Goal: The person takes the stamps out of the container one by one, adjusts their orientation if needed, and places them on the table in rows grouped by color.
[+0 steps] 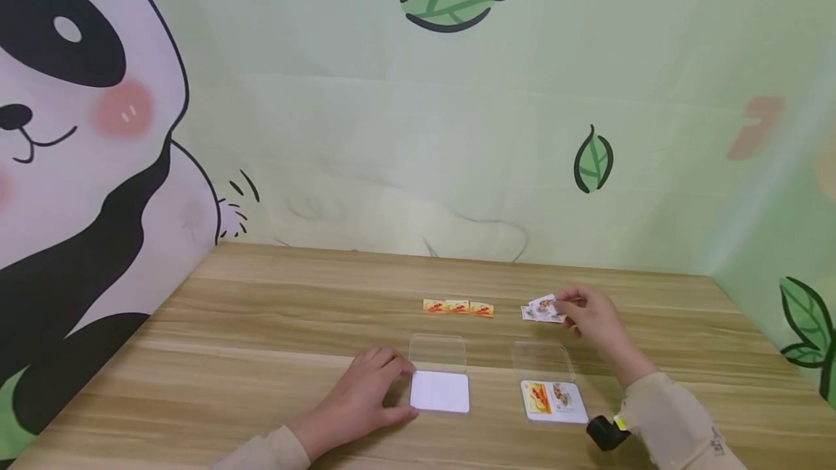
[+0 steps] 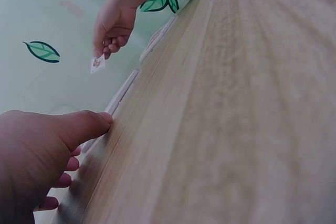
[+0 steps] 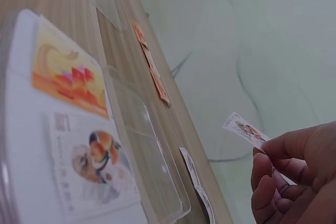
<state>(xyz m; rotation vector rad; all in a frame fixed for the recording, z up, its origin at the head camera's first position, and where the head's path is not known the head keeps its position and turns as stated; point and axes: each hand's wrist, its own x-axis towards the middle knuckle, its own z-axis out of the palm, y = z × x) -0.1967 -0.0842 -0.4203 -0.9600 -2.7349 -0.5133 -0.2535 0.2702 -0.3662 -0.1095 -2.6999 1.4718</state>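
Note:
My right hand (image 1: 591, 318) pinches a small white postage stamp (image 3: 244, 128) with a coloured picture between thumb and forefinger, lifted off the table. Beneath it in the head view lie white stamps (image 1: 530, 314). Nearer to me stands an opened box (image 1: 575, 415) with a clear lid; on its white base are an orange stamp (image 3: 68, 74) and a white stamp (image 3: 94, 163). My left hand (image 1: 366, 390) rests at a second opened box (image 1: 440, 392), thumb (image 2: 97, 124) and forefinger touching its left side. That white base bears no stamps.
Three orange stamps (image 1: 457, 307) lie in a row towards the back of the wooden table (image 1: 294, 310). Clear lids (image 1: 437, 352) lie folded back behind both bases. A printed cloth wall (image 1: 339, 129) rises at the table's back edge, and a black device (image 1: 607, 432) sits at the right wrist.

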